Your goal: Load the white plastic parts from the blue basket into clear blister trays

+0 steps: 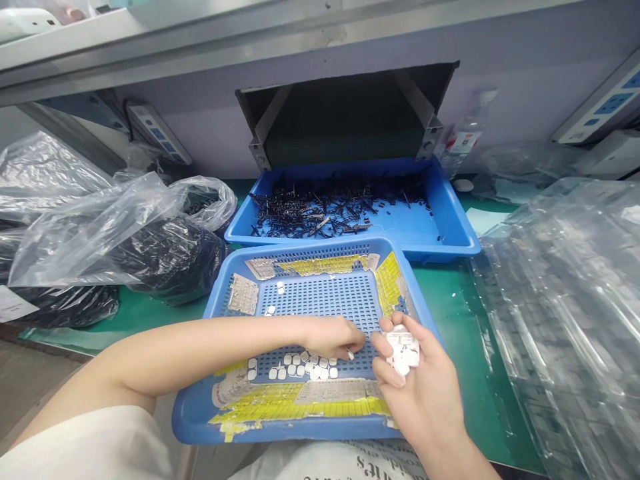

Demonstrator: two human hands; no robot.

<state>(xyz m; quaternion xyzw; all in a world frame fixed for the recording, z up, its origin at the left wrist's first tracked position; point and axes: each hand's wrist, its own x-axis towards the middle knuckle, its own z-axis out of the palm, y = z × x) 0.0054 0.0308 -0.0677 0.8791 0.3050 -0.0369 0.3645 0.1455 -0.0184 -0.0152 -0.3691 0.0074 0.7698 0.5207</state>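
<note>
A blue perforated basket (235,413), patched with yellow and silvery tape, sits in front of me. Small white rectangular parts (295,367) lie scattered along its near side. My left hand (333,337) reaches across the basket floor, fingers pinched together just above those parts; what they grip is too small to name. My right hand (417,383) hovers over the basket's right edge, fingers curled around a stack of the white parts (404,350).
Behind the basket a solid blue tray (450,220) holds several small black parts under a dark chute opening (345,120). Clear plastic bags (115,233) with dark contents lie at the left. Stacked clear plastic trays (565,300) fill the right. The bench has a green mat (440,287).
</note>
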